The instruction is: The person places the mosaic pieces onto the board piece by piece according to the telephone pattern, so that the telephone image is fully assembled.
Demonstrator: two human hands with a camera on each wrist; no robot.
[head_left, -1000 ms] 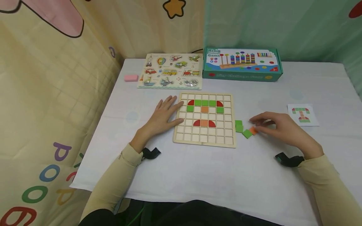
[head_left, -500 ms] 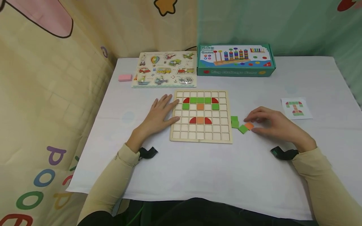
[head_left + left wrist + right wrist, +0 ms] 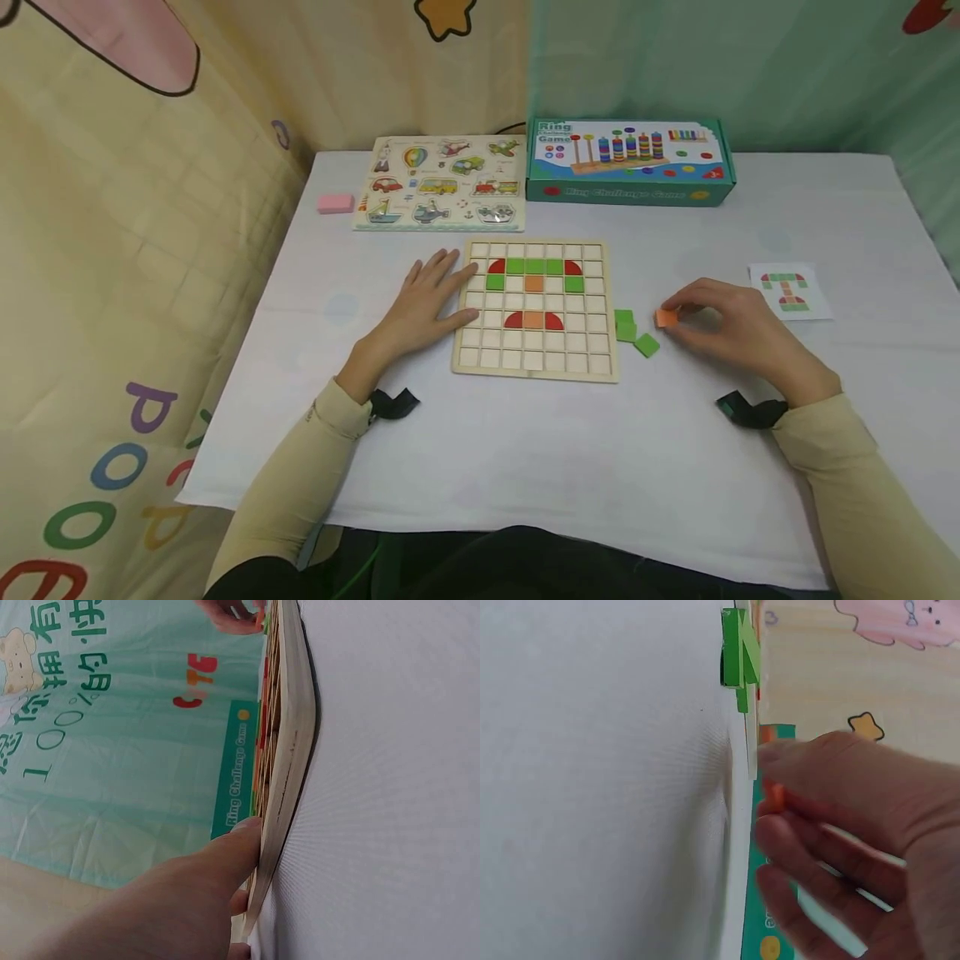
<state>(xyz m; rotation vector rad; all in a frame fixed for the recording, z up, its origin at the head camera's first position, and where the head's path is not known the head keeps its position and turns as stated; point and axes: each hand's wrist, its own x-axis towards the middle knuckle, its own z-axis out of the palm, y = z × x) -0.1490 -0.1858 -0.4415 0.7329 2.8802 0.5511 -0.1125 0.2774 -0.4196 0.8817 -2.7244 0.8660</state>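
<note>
at 3 o'clock of the grid board point(image 3: 534, 340), apart from it: orange tile point(image 3: 664, 318), pinched between thumb and fingertips of the right hand point(image 3: 750, 335). at 8 o'clock of the orange tile: loose green tiles point(image 3: 626, 332), two overlapping, a third just beside. at 9 o'clock of the board: left hand point(image 3: 408, 321), fingers spread and straight, thumb touching the rim. set in the board: red, green and orange pieces point(image 3: 534, 267). at 2 o'clock of the right hand: printed card point(image 3: 791, 292).
</note>
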